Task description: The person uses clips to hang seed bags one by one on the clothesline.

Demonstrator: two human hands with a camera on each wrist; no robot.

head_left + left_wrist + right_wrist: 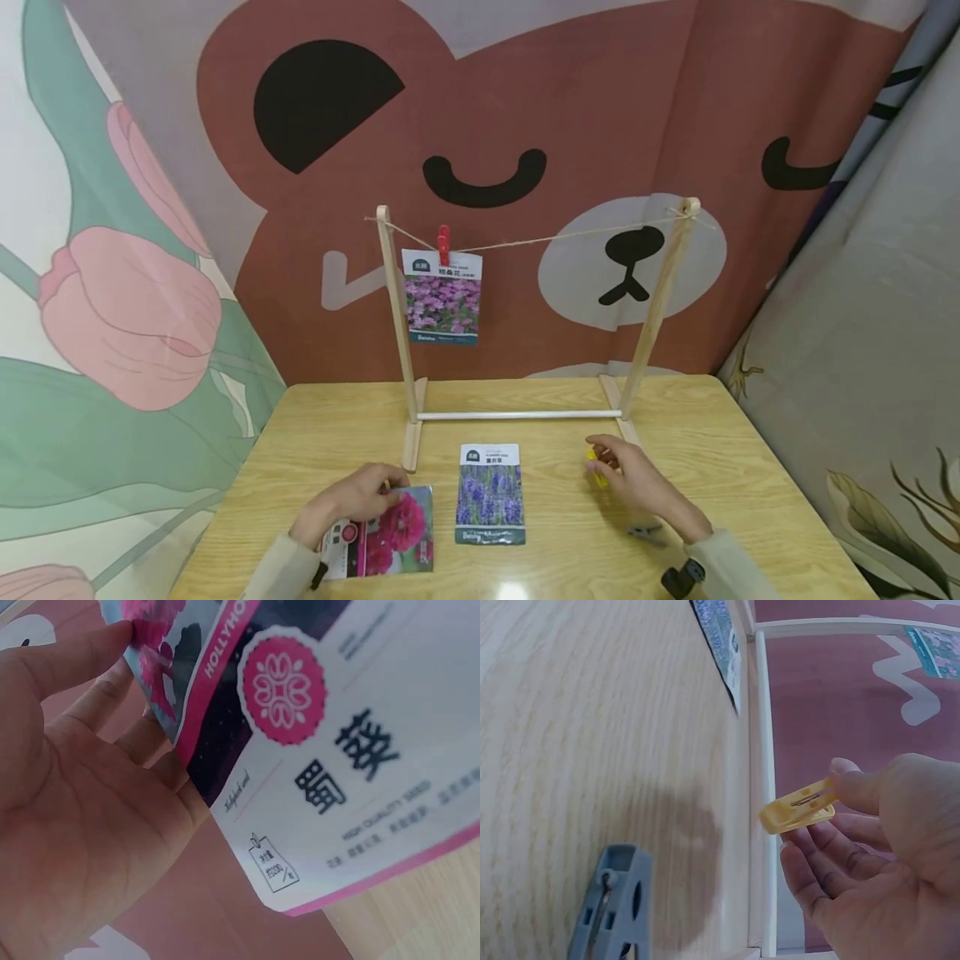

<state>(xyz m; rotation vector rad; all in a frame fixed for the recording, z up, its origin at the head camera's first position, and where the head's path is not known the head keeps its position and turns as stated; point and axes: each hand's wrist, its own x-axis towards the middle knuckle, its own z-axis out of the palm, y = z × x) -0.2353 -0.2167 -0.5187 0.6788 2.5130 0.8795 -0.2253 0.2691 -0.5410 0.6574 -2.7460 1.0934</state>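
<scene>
Pale cream sleeves — a blocky black device at the right cuff, possibly a camera.

There are three seed packets, three clips, one rack, one string and one table.

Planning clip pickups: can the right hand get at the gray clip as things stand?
Probably yes: the gray clip lies uncovered on the table nearby, though the right hand pinches a yellow clip and may need to set it down first.
</scene>
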